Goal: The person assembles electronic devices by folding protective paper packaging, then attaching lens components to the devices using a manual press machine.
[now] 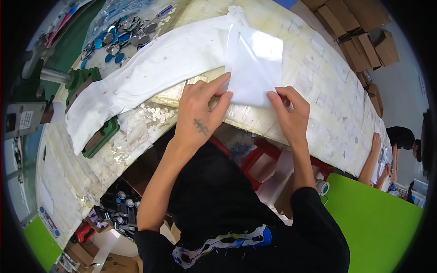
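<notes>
A white, glossy rectangular sheet (pixel 255 63) lies in front of me over the covered table, with a slanting light streak across it. I cannot tell whether it is one layer or several. My left hand (pixel 200 109) pinches its lower left edge between thumb and fingers. At the lower right corner, my right hand (pixel 292 111) is closed on it in the same way. A long strip of white cloth (pixel 159 63) stretches from beside the sheet leftward, its near end draped over a green metal machine part (pixel 102 139).
Round blue and silver metal discs (pixel 120 36) are heaped at the far left. Small pale discs (pixel 157 113) lie scattered near the table's front edge. A press-like machine (pixel 29 116) stands at left. Cardboard boxes (pixel 359 45) sit beyond the table; another person's arm (pixel 369 159) rests at far right.
</notes>
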`<action>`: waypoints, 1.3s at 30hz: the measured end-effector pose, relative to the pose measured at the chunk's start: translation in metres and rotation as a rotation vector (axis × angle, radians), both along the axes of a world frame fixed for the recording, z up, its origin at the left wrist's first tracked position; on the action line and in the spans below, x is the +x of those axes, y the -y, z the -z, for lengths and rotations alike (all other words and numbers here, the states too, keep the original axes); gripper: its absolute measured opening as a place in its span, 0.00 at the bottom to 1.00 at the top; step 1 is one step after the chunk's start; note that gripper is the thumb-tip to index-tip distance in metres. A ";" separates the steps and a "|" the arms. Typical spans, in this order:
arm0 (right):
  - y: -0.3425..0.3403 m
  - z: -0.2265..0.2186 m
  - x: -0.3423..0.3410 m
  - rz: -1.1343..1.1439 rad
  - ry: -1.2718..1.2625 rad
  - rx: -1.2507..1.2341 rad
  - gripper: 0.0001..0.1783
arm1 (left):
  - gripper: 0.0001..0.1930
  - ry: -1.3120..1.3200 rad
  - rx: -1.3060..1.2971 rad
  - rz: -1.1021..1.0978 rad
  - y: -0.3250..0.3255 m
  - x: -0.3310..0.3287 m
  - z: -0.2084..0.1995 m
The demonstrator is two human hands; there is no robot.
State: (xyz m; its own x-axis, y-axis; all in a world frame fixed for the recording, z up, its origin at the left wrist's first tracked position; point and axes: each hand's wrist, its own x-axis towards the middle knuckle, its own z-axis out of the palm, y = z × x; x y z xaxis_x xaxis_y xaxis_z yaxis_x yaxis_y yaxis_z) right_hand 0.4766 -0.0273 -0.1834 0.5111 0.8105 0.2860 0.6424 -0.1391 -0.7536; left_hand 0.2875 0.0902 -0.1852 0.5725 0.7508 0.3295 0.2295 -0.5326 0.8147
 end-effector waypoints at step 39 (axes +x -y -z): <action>-0.005 0.018 -0.018 0.048 0.496 0.018 0.16 | 0.25 -0.393 0.617 0.025 -0.004 0.051 0.027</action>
State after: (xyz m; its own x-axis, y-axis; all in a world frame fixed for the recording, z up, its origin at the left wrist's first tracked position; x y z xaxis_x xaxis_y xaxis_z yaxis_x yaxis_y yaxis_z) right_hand 0.4587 -0.0225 -0.2016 0.3463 0.7823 0.5178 0.9175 -0.1671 -0.3611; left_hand 0.3385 0.0940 -0.2121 0.7502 0.4796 0.4552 0.4245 -0.8772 0.2244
